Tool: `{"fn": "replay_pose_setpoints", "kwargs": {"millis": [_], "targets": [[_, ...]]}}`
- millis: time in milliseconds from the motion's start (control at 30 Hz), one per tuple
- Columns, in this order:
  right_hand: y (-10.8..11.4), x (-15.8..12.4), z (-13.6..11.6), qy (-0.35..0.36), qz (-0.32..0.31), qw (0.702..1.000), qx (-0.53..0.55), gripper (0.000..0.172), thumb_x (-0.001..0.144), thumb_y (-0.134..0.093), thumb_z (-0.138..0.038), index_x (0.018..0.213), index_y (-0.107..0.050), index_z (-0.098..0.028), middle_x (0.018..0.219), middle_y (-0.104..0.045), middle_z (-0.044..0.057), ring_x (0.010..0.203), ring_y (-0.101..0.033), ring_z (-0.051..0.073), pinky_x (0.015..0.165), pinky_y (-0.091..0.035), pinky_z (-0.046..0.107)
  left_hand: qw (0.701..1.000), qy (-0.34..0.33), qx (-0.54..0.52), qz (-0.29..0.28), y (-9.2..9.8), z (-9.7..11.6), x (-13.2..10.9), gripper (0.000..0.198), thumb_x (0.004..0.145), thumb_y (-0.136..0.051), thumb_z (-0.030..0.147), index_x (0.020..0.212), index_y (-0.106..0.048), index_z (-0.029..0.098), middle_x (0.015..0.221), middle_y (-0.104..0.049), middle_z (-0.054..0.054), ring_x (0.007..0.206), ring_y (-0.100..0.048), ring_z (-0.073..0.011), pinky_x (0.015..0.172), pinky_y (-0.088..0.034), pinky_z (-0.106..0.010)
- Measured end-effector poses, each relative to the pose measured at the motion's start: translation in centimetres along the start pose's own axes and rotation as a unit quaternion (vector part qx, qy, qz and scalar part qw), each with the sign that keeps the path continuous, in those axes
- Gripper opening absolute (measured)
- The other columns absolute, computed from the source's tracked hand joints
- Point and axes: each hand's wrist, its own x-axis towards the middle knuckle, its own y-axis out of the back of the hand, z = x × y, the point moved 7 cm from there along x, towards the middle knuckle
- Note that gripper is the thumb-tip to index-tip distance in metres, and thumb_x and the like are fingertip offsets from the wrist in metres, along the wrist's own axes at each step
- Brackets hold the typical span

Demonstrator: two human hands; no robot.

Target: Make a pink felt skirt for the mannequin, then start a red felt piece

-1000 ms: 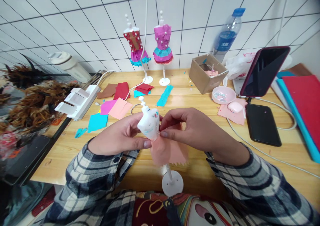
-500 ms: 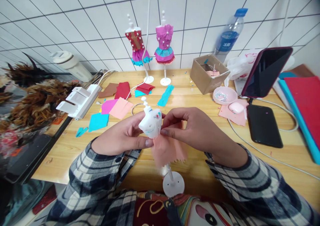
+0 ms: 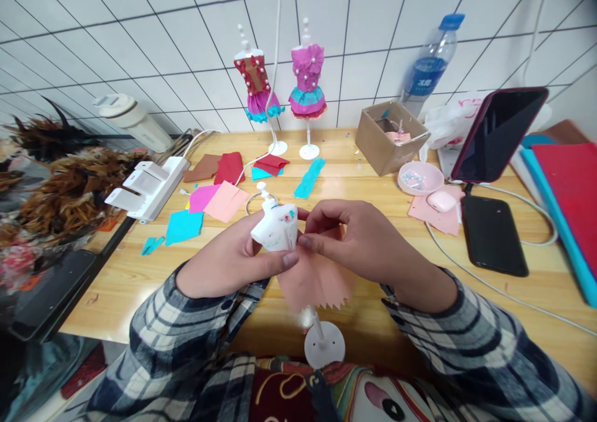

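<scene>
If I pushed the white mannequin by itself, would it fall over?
It might tip: the mannequin has a thin pole above a small round base. Its peach skirt would probably flop, since it looks thin and hangs in folds.

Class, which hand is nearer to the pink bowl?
Right. The right hand is left of the pink bowl, closer to the person; the left hand, farther left, holds the white mannequin.

Holding white mannequin (image 3: pixel 276 228) by the waist in left hand (image 3: pixel 233 254), tilted leftward. Pinching peach sheet (image 3: pixel 317 285) at mannequin's side with right hand (image 3: pixel 364 242); hanging jagged-edged above round base (image 3: pixel 330 352). Noted farther back: two dressed mannequins (image 3: pixel 306 74), brown box (image 3: pixel 387 145), pink bowl (image 3: pixel 420 189). At right: black phone (image 3: pixel 495 235), lying flat.
</scene>
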Motion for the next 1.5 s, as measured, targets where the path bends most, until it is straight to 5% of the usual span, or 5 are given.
{"fn": "replay_pose_setpoints", "kwargs": {"millis": [367, 600, 800, 1200, 1500], "targets": [[0.7, 0.2, -0.3, 0.017, 0.01, 0.999, 0.036, 0.011, 0.078, -0.072, -0.026, 0.077, -0.066, -0.017, 0.066, -0.061, -0.004, 0.061, -0.051, 0.008, 0.056, -0.04, 0.021, 0.994, -0.05, 0.01, 0.095, -0.8, 0.0, 0.2, 0.054, 0.072, -0.064, 0.018, 0.124, -0.05, 0.019, 0.095, -0.062, -0.003, 0.078, -0.06, -0.016, 0.07, -0.052, -0.027], [0.2, -0.2, -0.4, 0.006, -0.079, 0.997, 0.024, 0.016, 0.078, -0.072, -0.033, 0.084, -0.069, -0.019, 0.073, -0.062, -0.003, 0.063, -0.052, 0.009, 0.055, -0.039, 0.021, 0.998, -0.042, 0.008, 0.044, -0.8, -0.2, 0.0, 0.054, 0.082, -0.065, 0.028, 0.131, -0.042, 0.019, 0.095, -0.061, -0.004, 0.082, -0.06, -0.0167, 0.074, -0.051, -0.03], [-0.1, -0.3, -0.8, 0.017, -0.084, 0.996, 0.019, 0.001, 0.078, -0.068, -0.019, 0.078, -0.068, -0.018, 0.068, -0.062, -0.004, 0.06, -0.05, 0.007, 0.054, -0.038, 0.02, 0.999, -0.043, 0.022, 0.02, -0.8, -0.2, -0.6, 0.059, 0.081, -0.068, 0.033, 0.132, -0.04, 0.022, 0.101, -0.063, -0.005, 0.092, -0.062, -0.0204, 0.081, -0.051, -0.034], [0.1, -0.5, -1.6, 0.048, -0.049, 0.997, 0.018, 0.002, 0.078, -0.067, -0.016, 0.076, -0.067, -0.018, 0.071, -0.065, -0.004, 0.062, -0.05, 0.008, 0.057, -0.039, 0.02, 0.993, -0.081, 0.057, 0.063, -0.9, 0.7, -0.5, 0.053, 0.077, -0.07, 0.028, 0.125, -0.048, 0.023, 0.117, -0.062, -0.008, 0.107, -0.06, -0.0253, 0.092, -0.05, -0.038], [-0.3, -0.5, -1.5, 0.041, -0.046, 0.998, 0.0, 0.001, 0.076, -0.068, -0.016, 0.076, -0.067, -0.017, 0.07, -0.064, -0.004, 0.062, -0.051, 0.008, 0.058, -0.039, 0.021, 0.993, -0.074, 0.06, 0.071, -1.2, 1.6, -0.4, 0.044, 0.076, -0.064, 0.02, 0.117, -0.048, 0.02, 0.101, -0.06, -0.004, 0.09, -0.061, -0.0194, 0.074, -0.052, -0.029]]}}
